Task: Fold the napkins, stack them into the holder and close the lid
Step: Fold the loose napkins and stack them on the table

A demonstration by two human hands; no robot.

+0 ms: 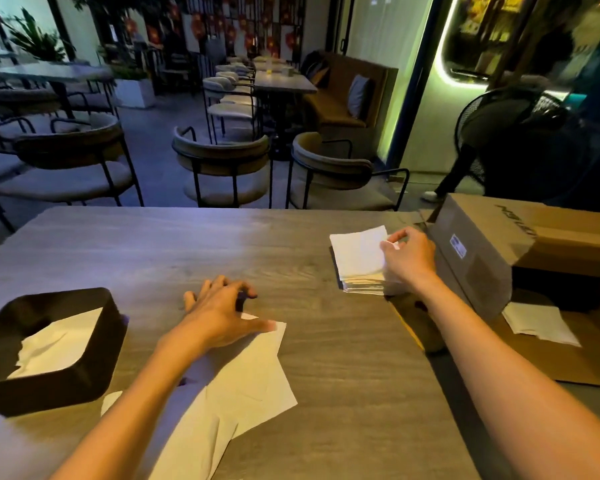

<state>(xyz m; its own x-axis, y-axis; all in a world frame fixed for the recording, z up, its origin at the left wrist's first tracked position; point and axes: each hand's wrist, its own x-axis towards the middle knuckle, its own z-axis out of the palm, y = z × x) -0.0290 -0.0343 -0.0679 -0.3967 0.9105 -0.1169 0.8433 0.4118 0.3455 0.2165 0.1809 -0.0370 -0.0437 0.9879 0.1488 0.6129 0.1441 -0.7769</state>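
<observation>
Pinching the top sheet of a napkin stack on a wooden table, the right hand works while the left hand, fingers splayed, presses a folded napkin flat beside the black holder.

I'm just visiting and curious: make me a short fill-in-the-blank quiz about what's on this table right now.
1. The right hand pinches the top sheet of a stack of ____ napkins.
2. The left hand presses flat on a napkin lying on the ____.
3. The black holder sits to the ____ of the left hand.
4. The big box by the stack is made of ____.

Missing words: white; table; left; cardboard
</observation>
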